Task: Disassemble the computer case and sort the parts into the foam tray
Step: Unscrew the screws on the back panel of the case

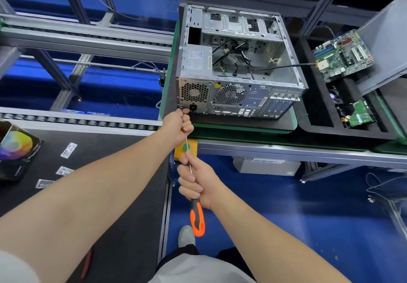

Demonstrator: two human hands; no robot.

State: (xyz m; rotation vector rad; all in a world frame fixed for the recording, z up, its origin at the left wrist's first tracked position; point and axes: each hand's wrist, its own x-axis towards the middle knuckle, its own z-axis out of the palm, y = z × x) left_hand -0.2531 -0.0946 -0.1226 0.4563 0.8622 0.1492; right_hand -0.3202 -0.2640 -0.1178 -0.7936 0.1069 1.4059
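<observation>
The right hand [196,183] gripped the orange-and-grey-handled steel screwdriver [197,218] while the left hand [178,126] curled round its shaft at the rear corner of the open grey metal computer case [242,99], just beside the black foam tray [330,133] holding a green motherboard [343,55].

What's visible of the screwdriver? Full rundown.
The screwdriver has a long thin metal shaft and an orange-and-grey handle. It slants away from the person, handle nearest. The right hand grips the handle's top; the left hand curls round the shaft near the tip, at the lower left corner of the rear of the computer case. The tip is hidden behind its fingers.
</observation>
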